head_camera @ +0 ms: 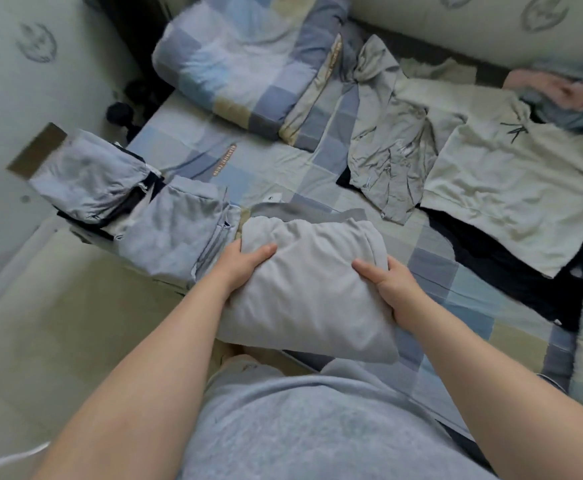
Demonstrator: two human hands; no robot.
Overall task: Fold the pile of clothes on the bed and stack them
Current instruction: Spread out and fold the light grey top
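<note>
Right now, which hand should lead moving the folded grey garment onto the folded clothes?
Left, probably. Both hands grip the folded grey garment, but the left hand sits on the edge right beside the folded clothes; the right hand holds the far side.

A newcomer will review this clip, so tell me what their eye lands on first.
First, the folded light grey garment in the centre, held at its sides by the left hand and right hand. Next, the cream T-shirt spread flat at right, and the folded blue-grey clothes lying at far left.
</note>
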